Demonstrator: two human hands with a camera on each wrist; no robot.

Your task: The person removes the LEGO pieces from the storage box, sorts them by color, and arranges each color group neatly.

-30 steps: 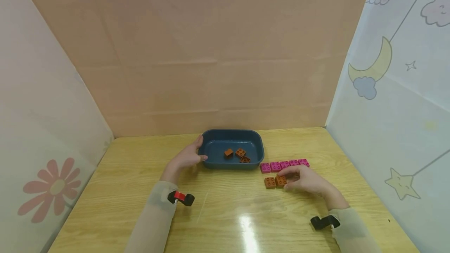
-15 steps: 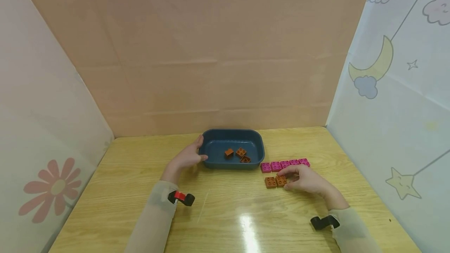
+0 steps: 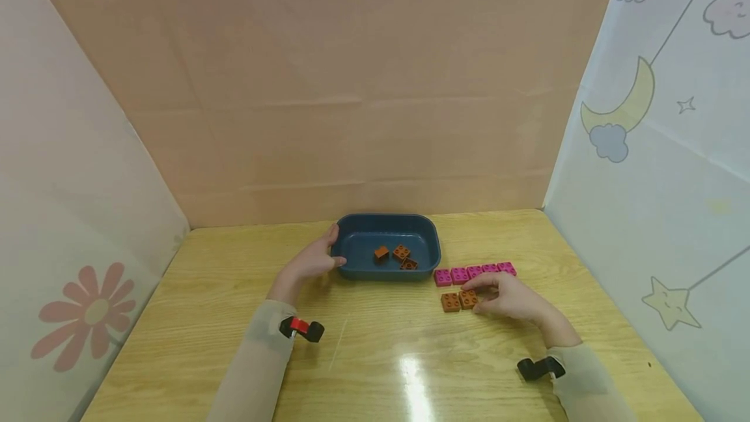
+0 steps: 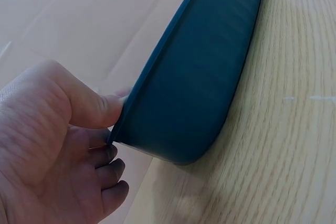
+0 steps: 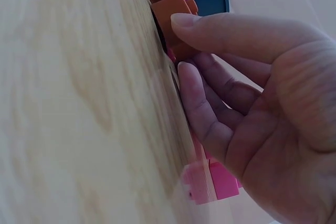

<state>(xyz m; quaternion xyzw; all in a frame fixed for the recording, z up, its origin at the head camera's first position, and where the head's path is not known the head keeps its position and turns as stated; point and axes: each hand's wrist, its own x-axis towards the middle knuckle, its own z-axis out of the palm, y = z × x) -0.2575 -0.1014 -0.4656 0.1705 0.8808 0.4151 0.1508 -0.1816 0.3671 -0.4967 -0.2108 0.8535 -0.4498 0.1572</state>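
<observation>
My left hand [image 3: 307, 263] grips the left end of a dark blue tray [image 3: 375, 275], thumb over the rim [image 4: 152, 64] and fingers outside it in the left wrist view. Several orange-brown building bricks [image 3: 401, 252] lie loose inside. On the table to the right, my right hand [image 3: 510, 297] pinches an orange-brown brick [image 3: 468, 299] between thumb and fingers. Beside its left edge sits a matching brick [image 3: 450, 303]. In the right wrist view the thumb presses the near side of the held brick [image 5: 167, 15]; part of it is hidden.
Behind the two brown bricks runs a row of several pink bricks [image 3: 459, 275], partly covered by the right hand. A wooden table [image 3: 375, 344] holds everything. A tan backdrop [image 3: 363, 96] rises behind it, with patterned white sheets on either side.
The held brown brick has settled slightly downward, level beside its neighbour. The right hand has barely shifted with it. The left hand and the tray stay put.
</observation>
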